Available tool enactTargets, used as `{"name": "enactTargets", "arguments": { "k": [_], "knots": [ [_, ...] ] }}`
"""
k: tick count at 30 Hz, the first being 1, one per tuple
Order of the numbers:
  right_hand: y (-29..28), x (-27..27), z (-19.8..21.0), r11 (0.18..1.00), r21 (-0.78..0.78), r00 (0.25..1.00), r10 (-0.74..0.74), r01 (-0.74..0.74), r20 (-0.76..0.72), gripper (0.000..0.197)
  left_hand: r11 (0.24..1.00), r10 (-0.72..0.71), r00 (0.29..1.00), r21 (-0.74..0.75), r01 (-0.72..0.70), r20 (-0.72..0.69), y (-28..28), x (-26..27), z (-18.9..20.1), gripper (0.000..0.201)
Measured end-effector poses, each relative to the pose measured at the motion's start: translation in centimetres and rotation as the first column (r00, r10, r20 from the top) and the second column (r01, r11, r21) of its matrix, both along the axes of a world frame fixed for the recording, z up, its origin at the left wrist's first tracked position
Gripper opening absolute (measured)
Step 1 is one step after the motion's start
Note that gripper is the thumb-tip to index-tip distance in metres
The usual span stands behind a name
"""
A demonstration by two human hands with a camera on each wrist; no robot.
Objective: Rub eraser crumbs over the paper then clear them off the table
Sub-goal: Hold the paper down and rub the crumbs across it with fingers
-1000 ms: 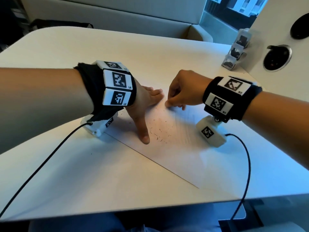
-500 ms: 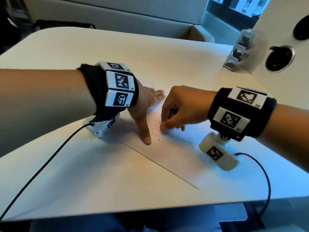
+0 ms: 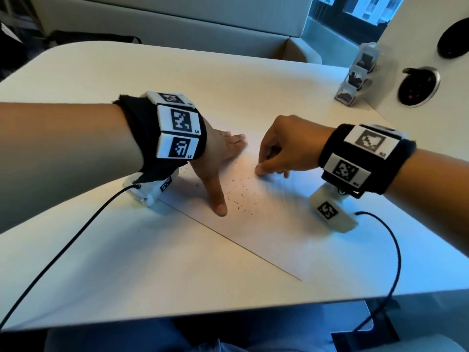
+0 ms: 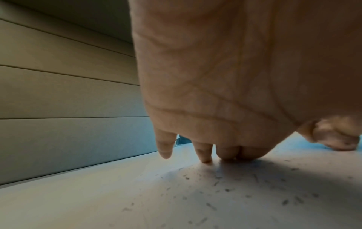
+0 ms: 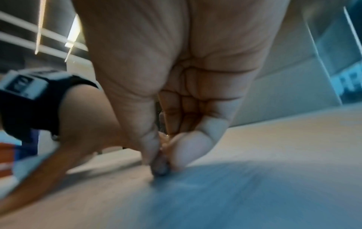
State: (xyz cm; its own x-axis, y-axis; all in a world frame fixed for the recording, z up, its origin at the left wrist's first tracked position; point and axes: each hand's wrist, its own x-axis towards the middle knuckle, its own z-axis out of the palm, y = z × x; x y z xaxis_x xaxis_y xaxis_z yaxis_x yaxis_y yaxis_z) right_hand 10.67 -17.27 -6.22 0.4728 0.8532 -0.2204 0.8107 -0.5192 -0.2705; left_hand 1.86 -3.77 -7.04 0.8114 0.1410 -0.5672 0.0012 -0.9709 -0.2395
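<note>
A white sheet of paper (image 3: 266, 229) lies slanted on the white table (image 3: 127, 262). Dark eraser crumbs (image 3: 241, 196) are scattered over its middle, and they also show in the left wrist view as crumbs (image 4: 254, 179). My left hand (image 3: 215, 158) lies flat on the paper's left part, fingers straight and thumb stretched toward me. My right hand (image 3: 264, 168) is curled, fingertips down on the paper just right of the crumbs. In the blurred right wrist view it pinches a small grey eraser (image 5: 160, 168) against the sheet.
Clear plastic boxes (image 3: 355, 80) stand stacked at the back right beside a white panel with a round socket (image 3: 418, 87). Black cables (image 3: 63, 250) (image 3: 390, 262) trail from both wrists to the table's front edge. A pale bench runs behind the table.
The right hand slid toward me over the crumbs, then back away to the right, the eraser staying on the paper. The left hand has stayed pressed in place.
</note>
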Motion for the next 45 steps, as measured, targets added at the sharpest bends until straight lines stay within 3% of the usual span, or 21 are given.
{"name": "enactTargets", "arguments": {
  "k": [5,10,15,20,25,30,35,40,45],
  "knots": [
    [-0.6,-2.4,-0.5,0.989,-0.077,0.979,0.116,-0.13,-0.167,0.015,1.0,0.023,1.0,-0.017,-0.023,-0.008,0.1,-0.1,0.1,0.147],
    [-0.7,0.3,0.0,0.999,0.017,0.999,-0.028,0.028,-0.033,0.016,1.0,0.012,1.0,-0.009,-0.012,-0.011,0.3,0.1,0.0,0.15],
    [-1.1,-2.0,-0.4,0.993,-0.066,0.984,0.09,-0.1,-0.151,0.015,0.998,0.047,0.999,-0.051,-0.048,-0.021,0.5,0.2,-0.1,0.155],
    [-1.2,0.1,-0.1,0.999,0.02,0.999,-0.038,0.039,-0.037,0.016,0.999,0.017,1.0,-0.033,-0.018,-0.02,0.5,0.1,0.0,0.152],
    [-1.7,-2.6,-0.4,0.992,-0.073,0.979,0.091,-0.105,-0.181,0.014,0.998,0.044,0.999,-0.046,-0.045,-0.024,0.4,0.1,0.0,0.154],
    [-1.7,-0.7,0.0,1.0,-0.003,0.999,-0.018,0.018,-0.041,0.016,0.998,0.023,1.0,-0.052,-0.024,-0.015,0.4,0.1,0.0,0.155],
    [-2.0,-3.2,-0.3,0.99,-0.083,0.977,0.098,-0.116,-0.19,0.014,0.998,0.047,0.998,-0.047,-0.049,-0.033,0.5,0.1,-0.1,0.16],
    [-1.8,-1.3,0.0,1.0,-0.013,0.998,0.002,-0.003,-0.058,0.014,0.999,0.034,0.999,-0.037,-0.035,-0.013,0.3,0.1,-0.1,0.155],
    [-2.2,-3.8,-0.3,0.981,-0.1,0.971,0.142,-0.163,-0.192,0.014,0.998,0.033,0.999,-0.045,-0.034,-0.03,0.4,0.0,-0.1,0.163]
  ]
}}
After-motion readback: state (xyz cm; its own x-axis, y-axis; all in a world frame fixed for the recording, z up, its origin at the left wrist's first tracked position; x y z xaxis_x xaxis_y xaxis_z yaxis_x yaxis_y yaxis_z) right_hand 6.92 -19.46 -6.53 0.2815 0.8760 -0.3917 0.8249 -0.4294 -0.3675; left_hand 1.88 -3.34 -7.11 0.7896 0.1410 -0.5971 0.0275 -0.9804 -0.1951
